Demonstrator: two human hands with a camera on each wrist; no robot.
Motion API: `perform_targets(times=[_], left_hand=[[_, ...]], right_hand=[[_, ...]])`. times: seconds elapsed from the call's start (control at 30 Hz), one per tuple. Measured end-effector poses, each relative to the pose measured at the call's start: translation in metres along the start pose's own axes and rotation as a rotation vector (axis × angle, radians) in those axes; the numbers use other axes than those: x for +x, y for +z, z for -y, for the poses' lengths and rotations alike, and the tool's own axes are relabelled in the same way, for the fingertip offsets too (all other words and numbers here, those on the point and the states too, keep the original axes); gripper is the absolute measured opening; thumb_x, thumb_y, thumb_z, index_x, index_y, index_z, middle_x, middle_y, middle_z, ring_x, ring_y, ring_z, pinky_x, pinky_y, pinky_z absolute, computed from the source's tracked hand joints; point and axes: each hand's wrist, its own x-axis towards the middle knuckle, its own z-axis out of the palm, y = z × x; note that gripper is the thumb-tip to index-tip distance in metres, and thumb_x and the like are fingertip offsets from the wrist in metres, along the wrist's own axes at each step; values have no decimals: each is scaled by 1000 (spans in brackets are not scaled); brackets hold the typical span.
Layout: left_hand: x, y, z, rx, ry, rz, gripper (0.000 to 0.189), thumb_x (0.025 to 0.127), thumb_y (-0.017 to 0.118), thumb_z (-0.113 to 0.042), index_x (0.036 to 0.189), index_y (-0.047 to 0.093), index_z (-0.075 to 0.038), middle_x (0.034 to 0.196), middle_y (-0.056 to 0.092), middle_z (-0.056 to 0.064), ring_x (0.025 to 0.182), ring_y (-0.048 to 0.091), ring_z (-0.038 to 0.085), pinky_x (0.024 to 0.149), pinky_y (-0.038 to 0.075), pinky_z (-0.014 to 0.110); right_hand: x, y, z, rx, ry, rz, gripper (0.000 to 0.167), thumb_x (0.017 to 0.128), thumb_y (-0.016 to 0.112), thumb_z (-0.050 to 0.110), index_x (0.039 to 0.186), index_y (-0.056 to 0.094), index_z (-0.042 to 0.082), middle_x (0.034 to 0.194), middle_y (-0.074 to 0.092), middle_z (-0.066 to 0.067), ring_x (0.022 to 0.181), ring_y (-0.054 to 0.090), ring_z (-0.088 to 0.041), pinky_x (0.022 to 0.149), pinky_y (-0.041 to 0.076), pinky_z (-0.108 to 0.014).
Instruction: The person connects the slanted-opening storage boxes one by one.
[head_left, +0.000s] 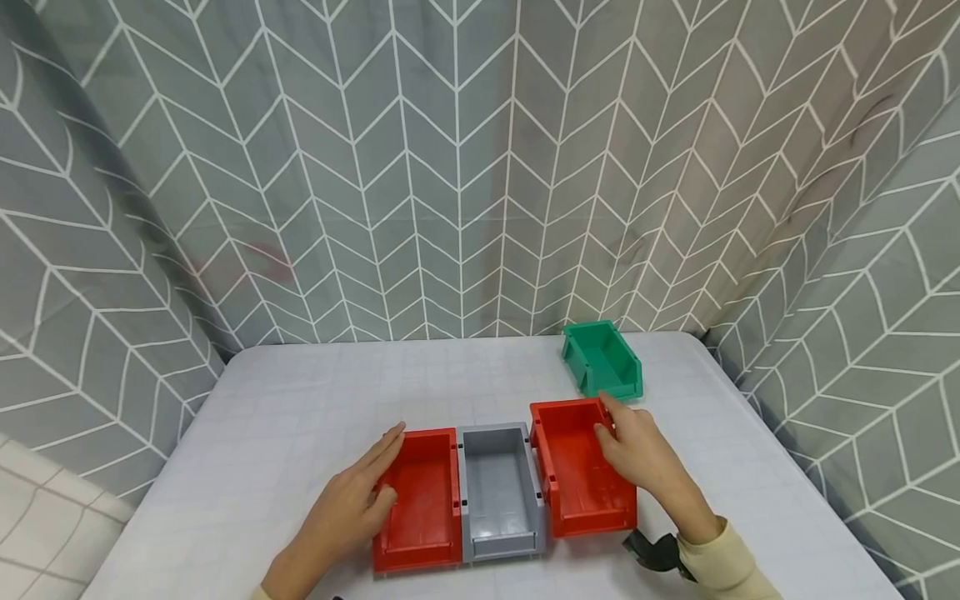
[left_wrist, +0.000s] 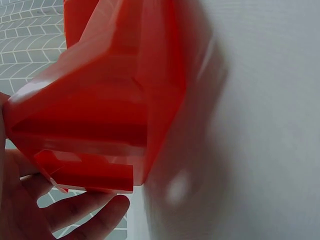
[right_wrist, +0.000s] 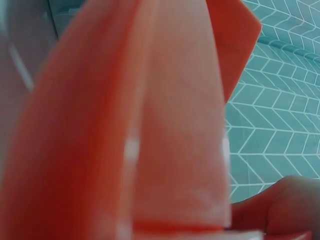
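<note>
A red bin [head_left: 423, 500] stands on the left, side by side with a grey bin [head_left: 501, 487]. My left hand [head_left: 348, 504] lies along the left red bin's outer side. Its fingers reach the far corner and its thumb lies over the rim. In the left wrist view, loosely spread fingers [left_wrist: 75, 210] show beside that red bin [left_wrist: 100, 110]. A second red bin [head_left: 581, 471] sits slightly askew at the grey bin's right. My right hand [head_left: 641, 442] grips its right wall, thumb inside. In the right wrist view this red bin [right_wrist: 175, 115] hides most of the hand.
Behind the right red bin, a smaller green bin [head_left: 606, 362] stands near the table's back edge. A black strap-like object [head_left: 656, 552] is by the right wrist. Patterned grey curtains [head_left: 450, 167] enclose the white table [head_left: 315, 392] at the back and sides.
</note>
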Motion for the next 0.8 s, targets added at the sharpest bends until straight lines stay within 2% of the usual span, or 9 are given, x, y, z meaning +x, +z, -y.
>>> perform_targets(times=[0.13, 0.27, 0.37, 0.5, 0.6, 0.7, 0.8], left_hand=[[0, -1, -1, -2, -5, 5, 75, 85, 72, -8, 156, 48, -7, 162, 42, -1, 136, 54, 27, 92, 58, 46], [0, -2, -2, -5, 2, 5, 74, 86, 71, -7, 156, 48, -6, 162, 42, 0, 136, 54, 27, 93, 58, 46], [0, -2, -2, -2, 2, 6, 74, 86, 70, -7, 157, 47, -7, 162, 42, -1, 137, 54, 26, 93, 57, 46], [0, -1, -3, 1, -8, 13, 74, 87, 70, -8, 157, 46, -8, 163, 41, -1, 137, 53, 26, 94, 57, 47], [0, -1, -2, -2, -17, 22, 74, 87, 70, -8, 157, 46, -7, 163, 41, -1, 138, 53, 27, 96, 55, 48], [0, -1, -1, -5, -19, 25, 74, 87, 70, -9, 157, 46, -7, 163, 40, -1, 139, 51, 27, 97, 55, 48], [0, 0, 0, 1, -15, 18, 74, 87, 71, -8, 157, 47, -7, 163, 40, -1, 139, 52, 26, 96, 55, 48]], right_hand=[[-1, 0, 0, -4, 19, 27, 59, 97, 66, 2, 147, 41, -19, 128, 64, -33, 98, 71, -39, 72, 64, -47], [-2, -2, 0, -7, 40, 70, 65, 96, 70, 6, 149, 39, -16, 130, 64, -31, 104, 71, -42, 72, 64, -45], [-2, -5, 0, -27, 31, 87, 68, 96, 72, 8, 151, 39, -14, 129, 64, -29, 103, 71, -39, 72, 64, -44], [-1, -11, 3, -92, -5, 83, 70, 96, 74, 14, 153, 41, -9, 121, 68, -24, 92, 70, -32, 70, 64, -44], [0, -14, 9, -150, -49, 55, 70, 96, 74, 20, 154, 43, -6, 126, 67, -24, 101, 68, -40, 73, 63, -52], [-1, -13, 14, -208, -111, 7, 70, 97, 74, 29, 153, 47, -2, 144, 57, -25, 125, 55, -51, 82, 58, -64], [-2, -8, 20, -237, -188, -44, 70, 96, 74, 35, 153, 51, 3, 154, 48, -24, 134, 46, -52, 86, 54, -69]])
